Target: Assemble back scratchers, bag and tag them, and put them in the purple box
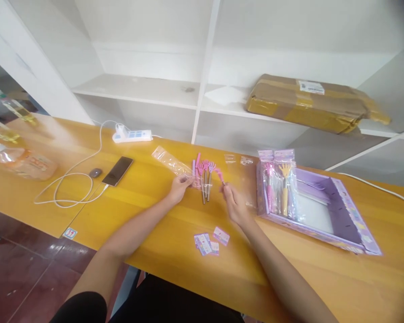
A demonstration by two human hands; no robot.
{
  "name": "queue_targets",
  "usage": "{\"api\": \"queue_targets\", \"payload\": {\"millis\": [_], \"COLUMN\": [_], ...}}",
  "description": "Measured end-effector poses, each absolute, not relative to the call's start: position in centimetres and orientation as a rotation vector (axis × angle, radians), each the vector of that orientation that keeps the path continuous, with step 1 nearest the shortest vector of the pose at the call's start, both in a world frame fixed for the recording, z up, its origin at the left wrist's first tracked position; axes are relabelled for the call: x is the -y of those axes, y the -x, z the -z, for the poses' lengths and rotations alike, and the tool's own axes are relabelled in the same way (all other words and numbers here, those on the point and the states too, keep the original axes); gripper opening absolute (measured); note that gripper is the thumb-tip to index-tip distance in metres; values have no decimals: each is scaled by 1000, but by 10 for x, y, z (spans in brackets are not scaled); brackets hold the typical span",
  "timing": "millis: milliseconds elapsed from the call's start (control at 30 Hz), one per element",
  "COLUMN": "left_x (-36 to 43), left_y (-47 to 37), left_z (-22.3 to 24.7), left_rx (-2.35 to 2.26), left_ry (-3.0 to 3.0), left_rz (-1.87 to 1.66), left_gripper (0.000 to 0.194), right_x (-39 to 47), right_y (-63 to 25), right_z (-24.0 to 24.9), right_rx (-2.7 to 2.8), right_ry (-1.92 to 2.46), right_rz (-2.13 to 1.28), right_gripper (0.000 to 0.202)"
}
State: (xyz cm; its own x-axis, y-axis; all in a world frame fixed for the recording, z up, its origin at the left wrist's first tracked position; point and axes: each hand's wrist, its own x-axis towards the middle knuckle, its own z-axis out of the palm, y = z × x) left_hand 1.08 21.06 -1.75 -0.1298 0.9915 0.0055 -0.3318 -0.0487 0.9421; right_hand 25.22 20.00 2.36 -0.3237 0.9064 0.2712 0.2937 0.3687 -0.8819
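My left hand has its fingers pinched at the lower end of a clear plastic bag, beside the pink and purple handle pieces. Several small hand-shaped scratchers with metal rods lie between my hands. Closed around a pink piece with a short metal end, my right hand is just right of them. Small printed cards lie nearer to me on the table. More clear bags lie right of the scratchers, partly hard to make out.
A purple display box at the right holds bagged scratchers. Left are a phone, a white cable, a small grey object, a power strip and a bottle. A taped carton sits on the shelf.
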Motion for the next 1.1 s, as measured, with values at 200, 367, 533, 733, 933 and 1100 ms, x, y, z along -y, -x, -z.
{"api": "queue_targets", "payload": {"millis": [200,367,533,733,933,1100], "left_x": [-217,-214,-211,-209,-208,-205], "left_y": [-3,-3,-5,-5,-8,-10], "left_z": [8,4,8,14,22,22], "left_rx": [-946,-886,-853,-840,-846,-876], "left_ry": [-785,-724,-697,-708,-733,-758], "left_rz": [-1532,-1534,-1489,-1434,-1383,-1337], "left_gripper": [56,55,53,48,47,48], "right_x": [-210,-213,-215,-216,-221,-219], "right_y": [-272,-284,-282,-276,-266,-258], "right_z": [-53,-54,-53,-47,-25,-13], "right_rx": [2236,2306,2288,2264,2248,2207], "right_ry": [1168,1188,1205,1236,1149,1126], "right_rz": [-679,-628,-600,-673,-810,-880], "right_gripper": [47,43,42,41,45,49]}}
